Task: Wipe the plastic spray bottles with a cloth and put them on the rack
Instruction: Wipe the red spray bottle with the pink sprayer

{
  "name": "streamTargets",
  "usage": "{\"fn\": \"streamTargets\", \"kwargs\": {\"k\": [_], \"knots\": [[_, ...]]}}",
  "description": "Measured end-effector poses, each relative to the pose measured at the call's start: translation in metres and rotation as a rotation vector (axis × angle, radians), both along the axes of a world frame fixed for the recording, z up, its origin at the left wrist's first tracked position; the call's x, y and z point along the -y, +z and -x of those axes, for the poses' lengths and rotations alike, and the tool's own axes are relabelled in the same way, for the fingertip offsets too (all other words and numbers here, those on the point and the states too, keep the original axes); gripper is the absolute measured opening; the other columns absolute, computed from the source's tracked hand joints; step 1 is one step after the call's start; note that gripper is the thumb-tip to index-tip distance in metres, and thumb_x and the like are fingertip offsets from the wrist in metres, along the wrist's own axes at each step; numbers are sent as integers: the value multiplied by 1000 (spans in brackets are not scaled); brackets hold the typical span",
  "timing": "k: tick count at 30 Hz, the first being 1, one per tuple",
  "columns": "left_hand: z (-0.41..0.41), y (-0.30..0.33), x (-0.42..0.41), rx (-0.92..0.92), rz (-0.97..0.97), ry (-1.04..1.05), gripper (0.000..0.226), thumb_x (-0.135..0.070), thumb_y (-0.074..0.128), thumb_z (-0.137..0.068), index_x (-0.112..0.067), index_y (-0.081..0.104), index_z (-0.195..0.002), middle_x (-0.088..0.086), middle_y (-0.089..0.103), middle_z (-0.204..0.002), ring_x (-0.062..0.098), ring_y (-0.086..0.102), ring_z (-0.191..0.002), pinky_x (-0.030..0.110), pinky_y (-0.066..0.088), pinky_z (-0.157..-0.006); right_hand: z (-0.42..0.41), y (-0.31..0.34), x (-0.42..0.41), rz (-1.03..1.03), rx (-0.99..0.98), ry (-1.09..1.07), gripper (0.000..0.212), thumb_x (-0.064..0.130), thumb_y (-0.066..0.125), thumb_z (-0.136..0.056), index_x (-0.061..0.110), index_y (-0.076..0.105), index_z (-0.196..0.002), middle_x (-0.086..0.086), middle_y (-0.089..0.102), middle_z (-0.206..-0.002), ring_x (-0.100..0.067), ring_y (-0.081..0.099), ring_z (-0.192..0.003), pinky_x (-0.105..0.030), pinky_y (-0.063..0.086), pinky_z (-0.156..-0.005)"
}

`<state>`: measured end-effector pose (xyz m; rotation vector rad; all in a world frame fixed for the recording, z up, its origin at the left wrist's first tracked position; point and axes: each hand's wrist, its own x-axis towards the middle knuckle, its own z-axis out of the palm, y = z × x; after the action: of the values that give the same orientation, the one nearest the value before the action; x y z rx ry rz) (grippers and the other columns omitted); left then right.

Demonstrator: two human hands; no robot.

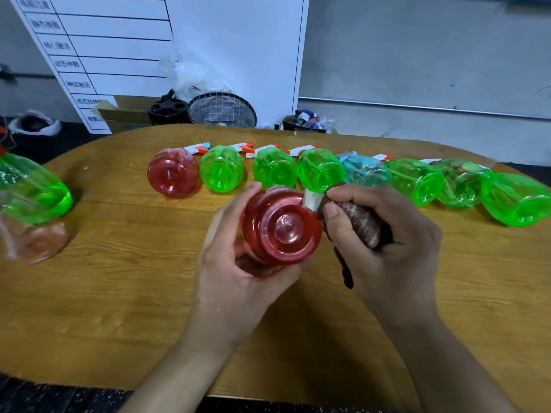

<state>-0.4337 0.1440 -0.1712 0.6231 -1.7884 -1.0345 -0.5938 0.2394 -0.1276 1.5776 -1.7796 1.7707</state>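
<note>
My left hand (235,263) fingers curl round the red bottle (281,226), right hand (384,234) fingers bunching the cloth (362,223) beside it; rubbing hard probably twists the slick bottle loose onto the bench (119,293).

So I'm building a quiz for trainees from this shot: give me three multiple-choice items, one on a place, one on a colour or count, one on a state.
1. Where is the brown cloth?
A. in the right hand
B. flat on the table
C. in the basket

2. What colour is the bottle being held?
A. green
B. blue
C. red

3. How do the bottles in the row sit?
A. upright
B. on their sides
C. stacked

Answers:
1. A, the right hand grips the bunched cloth.
2. C, the left hand holds the red bottle.
3. B, the row of bottles shows its bases to the camera.
</note>
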Motion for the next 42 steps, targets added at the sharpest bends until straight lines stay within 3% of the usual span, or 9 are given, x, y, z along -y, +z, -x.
{"fn": "streamTargets", "kwargs": {"k": [6,10,14,18,21,28,30,35,42], "knots": [[2,-1,-2,45,64,14,97,-48,94,-67,-43,48,-151,-12,52,-146,23,61,-134,47,58,-103,-13,1,6,-7,-82,-25,15,14,81,-93,12,78,-108,0,75,-101,-11,71,-97,-21,51,-86],[2,-1,0,65,115,56,90,-41,89,-70,-25,53,-151,-6,56,-144,15,57,-137,41,54,-109,-25,-2,9,-43,-116,32,17,17,81,-93,14,79,-110,3,74,-104,-3,69,-98,-16,50,-87],[-1,-1,4,76,122,99,84,-37,85,-76,-20,53,-152,1,57,-145,8,56,-136,15,43,-111,-25,-8,8,-87,-202,138,18,23,81,-94,15,80,-109,1,74,-104,-9,70,-96,-28,57,-80],[-1,-1,10,-16,43,86,90,-34,89,-71,-21,52,-153,0,56,-145,16,62,-132,35,57,-105,-13,-10,6,-132,-229,178,14,21,82,-92,14,82,-104,1,75,-99,-11,71,-87,-33,57,-70],[1,-2,11,-45,-1,73,98,-31,101,-68,-20,52,-152,-1,55,-145,16,64,-131,36,61,-99,-3,-11,4,-120,-202,85,13,18,81,-89,13,82,-101,2,76,-97,-11,72,-87,-34,58,-69],[4,-5,1,54,43,23,101,-44,99,-67,-32,50,-154,-11,51,-147,22,62,-133,44,60,-101,-4,-8,4,-24,-157,-102,16,20,79,-94,13,80,-108,1,75,-100,-10,72,-91,-26,57,-78],[4,-6,-2,79,55,-1,96,-47,90,-69,-33,48,-155,-11,50,-147,21,61,-134,40,58,-103,-11,-9,4,-32,-163,-49,18,20,79,-94,12,80,-110,0,74,-102,-9,71,-94,-25,56,-81],[3,-2,0,129,150,82,81,-44,76,-80,-20,52,-153,-3,55,-146,5,54,-137,13,40,-111,-17,-11,5,-109,-247,135,18,21,81,-92,14,80,-109,0,75,-103,-10,71,-94,-30,58,-78],[1,-4,6,49,16,50,98,-33,98,-70,-26,49,-155,-6,51,-150,14,64,-130,33,62,-97,1,-17,3,-104,-215,28,14,17,78,-88,11,81,-100,-1,75,-97,-14,72,-86,-35,58,-68]]}}
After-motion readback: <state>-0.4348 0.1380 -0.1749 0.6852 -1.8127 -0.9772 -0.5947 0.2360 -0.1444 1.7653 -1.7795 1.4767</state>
